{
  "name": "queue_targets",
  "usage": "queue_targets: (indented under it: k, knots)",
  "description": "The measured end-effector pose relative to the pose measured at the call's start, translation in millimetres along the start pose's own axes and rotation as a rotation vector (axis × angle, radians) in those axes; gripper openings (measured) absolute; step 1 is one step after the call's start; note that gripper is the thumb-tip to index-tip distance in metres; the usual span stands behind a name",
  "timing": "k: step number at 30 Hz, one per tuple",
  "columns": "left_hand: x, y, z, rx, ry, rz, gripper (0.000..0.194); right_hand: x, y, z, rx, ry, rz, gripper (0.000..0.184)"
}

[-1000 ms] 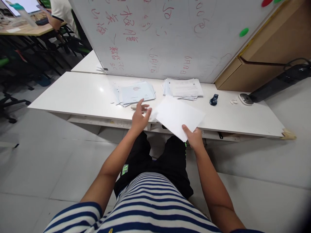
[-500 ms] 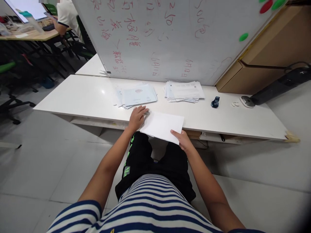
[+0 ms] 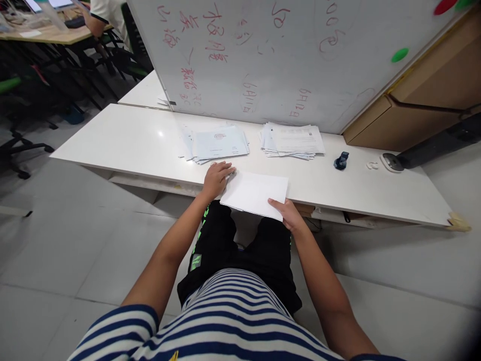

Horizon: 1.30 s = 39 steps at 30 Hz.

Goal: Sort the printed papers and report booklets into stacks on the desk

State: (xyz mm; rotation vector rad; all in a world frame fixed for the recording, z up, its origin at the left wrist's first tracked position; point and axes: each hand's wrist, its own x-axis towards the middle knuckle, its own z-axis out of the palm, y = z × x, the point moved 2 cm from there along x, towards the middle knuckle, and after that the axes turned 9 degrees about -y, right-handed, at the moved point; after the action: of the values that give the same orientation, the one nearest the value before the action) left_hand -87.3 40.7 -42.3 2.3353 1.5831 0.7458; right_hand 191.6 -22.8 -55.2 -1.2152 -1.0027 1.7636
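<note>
While between two hands, one sheaf

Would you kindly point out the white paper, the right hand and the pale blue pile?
White paper (image 3: 253,193): head view, middle of its upper face.
Right hand (image 3: 290,215): head view, near the thumb's base.
Pale blue pile (image 3: 221,144): head view, top sheet's middle.

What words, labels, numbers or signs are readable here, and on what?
"6月11日": red handwriting, whiteboard.
"6月12日": red handwriting, whiteboard.
"50": whiteboard, near the top edge of the picture.
"00": whiteboard, followed by an unclear character.
Other whiteboard handwriting: too blurred to read reliably.
Left paper stack and right paper stack: print too small.
Black trousers: green print, unreadable.
Held white paper: no visible text.
</note>
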Motion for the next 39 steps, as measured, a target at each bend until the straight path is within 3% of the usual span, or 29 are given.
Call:
queue_targets:
  k: [9,15,28,39]
  knots:
    - [-2,3,4.7,0.091,0.002,0.005,0.048,4,5,-1,0.026,0.026,0.034,0.044]
    - [1,-4,-1.2,-0.02,-0.003,0.016,0.05,-3,8,0,0.018,0.012,-0.022,0.047]
    - [-2,0,0.3,0.025,0.04,0.003,0.055,-87,-19,-66,-0.063,0.149,-0.085,0.052]
    - [-3,1,2.8,0.048,0.036,-0.007,0.056,-85,-5,-66,-0.069,0.119,-0.028,0.05]
